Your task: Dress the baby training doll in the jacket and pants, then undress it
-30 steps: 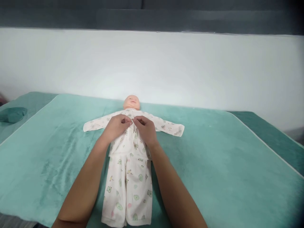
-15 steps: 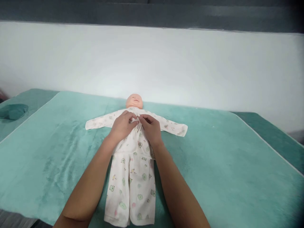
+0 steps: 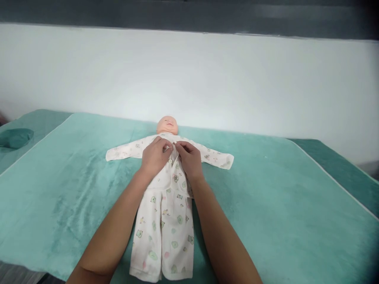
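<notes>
A baby doll [image 3: 167, 125] lies on its back with its head toward the wall. It wears a white printed baby shirt [image 3: 160, 180], its long sleeves spread to both sides, and matching trousers [image 3: 177, 236]. My left hand [image 3: 154, 156] pinches the shirt's front edge at the chest between thumb and fingers. Close beside it, my right hand [image 3: 189, 158] pinches the other side of the opening. A small button [image 3: 170, 161] shows on the front just below my fingers. What exactly lies between the fingertips is too small to make out.
A teal cloth [image 3: 266, 205] covers the table under the doll, with creases at the left. Behind it rises a white wall [image 3: 189, 75] with a dark band on top. A dark green rounded object [image 3: 16, 138] lies at the far left.
My fingertips have parted slightly at the shirt's chest, the right hand shifting a little to the right. The doll and its clothes lie nearly as before.
</notes>
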A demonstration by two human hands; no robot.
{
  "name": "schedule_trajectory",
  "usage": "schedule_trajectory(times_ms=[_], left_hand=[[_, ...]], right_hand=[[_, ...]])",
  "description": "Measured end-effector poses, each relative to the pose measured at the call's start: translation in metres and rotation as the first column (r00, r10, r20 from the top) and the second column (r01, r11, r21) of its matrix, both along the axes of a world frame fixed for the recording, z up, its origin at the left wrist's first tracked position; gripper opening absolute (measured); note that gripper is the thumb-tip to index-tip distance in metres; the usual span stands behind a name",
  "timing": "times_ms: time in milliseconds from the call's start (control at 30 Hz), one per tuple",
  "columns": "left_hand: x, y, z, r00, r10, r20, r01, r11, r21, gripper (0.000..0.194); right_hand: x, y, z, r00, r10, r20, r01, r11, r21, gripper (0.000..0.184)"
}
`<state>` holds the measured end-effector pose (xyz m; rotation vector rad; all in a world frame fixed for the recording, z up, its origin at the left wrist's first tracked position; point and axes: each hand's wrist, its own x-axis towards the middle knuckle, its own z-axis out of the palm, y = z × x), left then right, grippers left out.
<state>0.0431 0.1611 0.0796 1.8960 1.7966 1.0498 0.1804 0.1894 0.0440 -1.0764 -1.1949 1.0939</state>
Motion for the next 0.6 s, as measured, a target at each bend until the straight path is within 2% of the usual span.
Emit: schedule_trajectory(times_ms=[133,300,467,600], left_hand=[[0.0008,0.0007,-0.0003,0.984,-0.005,0.179,0.002,1.000,0.018,0.010],[-0.0017,0.0020,-0.0010,0.886,0.000,0.463,0.044,0.995,-0.084,0.016],[-0.0057,0.0051,-0.0037,0.844,-0.013,0.535,0.056,0.996,-0.065,0.017],[-0.0070,0.0029,-0.0007,0.772,0.003,0.635,0.101,0.987,-0.127,0.020]], right_hand=[[0.0003,-0.0026,0.0023,0.999,0.031,0.041,-0.032,0.999,0.025,0.031],[-0.0002,-0.0060,0.0046,0.997,0.033,0.066,-0.036,0.998,0.043,0.038],[-0.0005,-0.0083,0.0064,0.991,0.077,0.113,-0.085,0.994,0.063,0.035],[-0.0001,-0.0086,0.0056,0.978,0.108,0.176,-0.129,0.985,0.112,0.029]])
